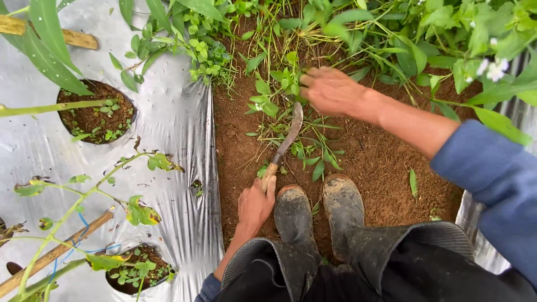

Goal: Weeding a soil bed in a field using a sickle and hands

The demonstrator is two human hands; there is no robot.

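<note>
The person wears a blue long-sleeved top; the right sleeve (pixel 492 184) is pushed up the forearm, and the left cuff (pixel 210 288) shows only at the bottom edge. Dark grey trousers (pixel 391 263), perhaps waterproof, fall over black rubber boots (pixel 319 210) whose toes are smeared with reddish mud.

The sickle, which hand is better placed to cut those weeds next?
Left. The left hand grips the sickle, blade at the weeds; the right hand only grasps them.
</note>
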